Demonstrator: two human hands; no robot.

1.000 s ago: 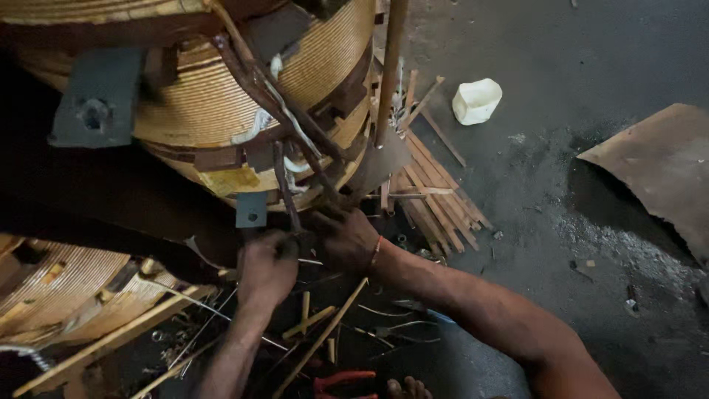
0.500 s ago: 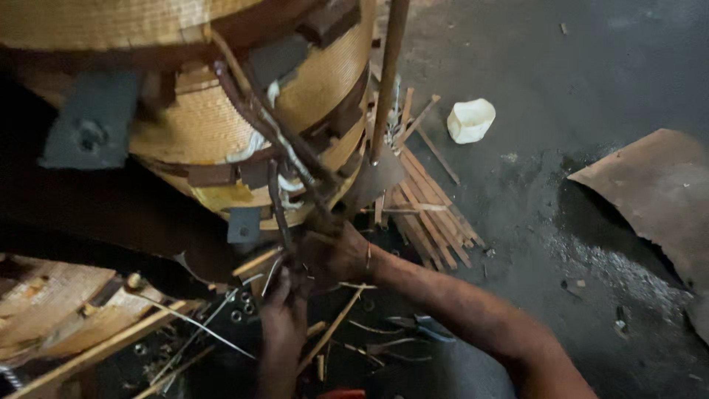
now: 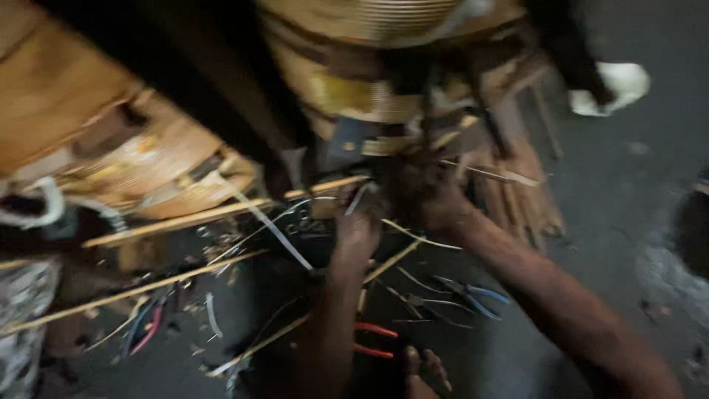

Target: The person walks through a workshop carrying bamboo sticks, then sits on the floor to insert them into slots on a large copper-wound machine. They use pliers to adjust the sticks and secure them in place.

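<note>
The picture is blurred by motion. A large copper-coloured wound coil (image 3: pixel 369 29) with dark straps fills the top. My left hand (image 3: pixel 357 235) is raised under its lower edge, its fingers curled around a thin grey strip (image 3: pixel 360 198). My right hand (image 3: pixel 436 203) is just right of it, pressed in among wooden sticks (image 3: pixel 517 185) at the coil's base; its fingers are hidden in the dark. Thin wires (image 3: pixel 413 236) run between the two hands.
Red-handled pliers (image 3: pixel 373 340) and blue-handled pliers (image 3: pixel 473 292) lie on the dark floor between my forearms. Long wooden slats (image 3: pixel 173 222) lie at the left beside another coil (image 3: pixel 140 162). A white object (image 3: pixel 617 85) sits at the top right. Toes (image 3: pixel 427 369) show at the bottom.
The view has swung down and to the left, and has blurred. Both hands stay at the coil's lower edge, and the left hand has come up closer to the right one.
</note>
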